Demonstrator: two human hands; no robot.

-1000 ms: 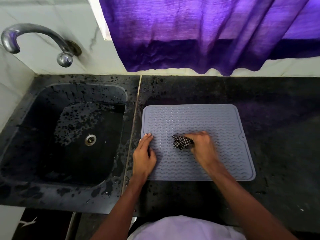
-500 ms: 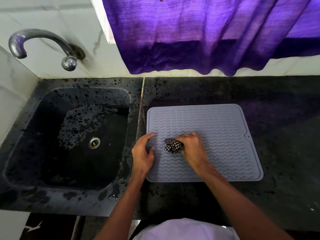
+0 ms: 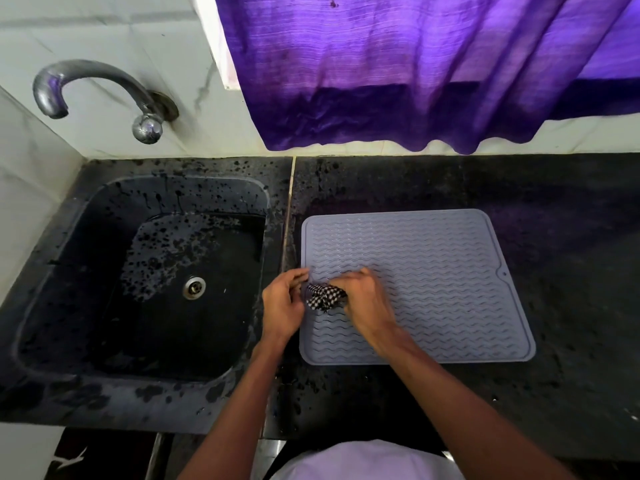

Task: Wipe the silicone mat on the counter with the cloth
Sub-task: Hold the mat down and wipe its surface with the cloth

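Observation:
A grey silicone mat with wavy ridges lies flat on the black counter, just right of the sink. My right hand grips a bunched black-and-white checked cloth and presses it onto the mat near its left edge. At that left edge sits my left hand, fingers loosely bent, fingertips close to the cloth. Whether they touch it is unclear. Part of the cloth is hidden under my right hand.
A black sink with a metal drain lies to the left, wet with splashes. A curved metal tap juts from the tiled wall. A purple curtain hangs above the counter's back edge.
My right hand has slid the cloth leftward across the mat toward its left edge. My left hand has shifted off the mat's surface to its edge, and its fingers have bent.

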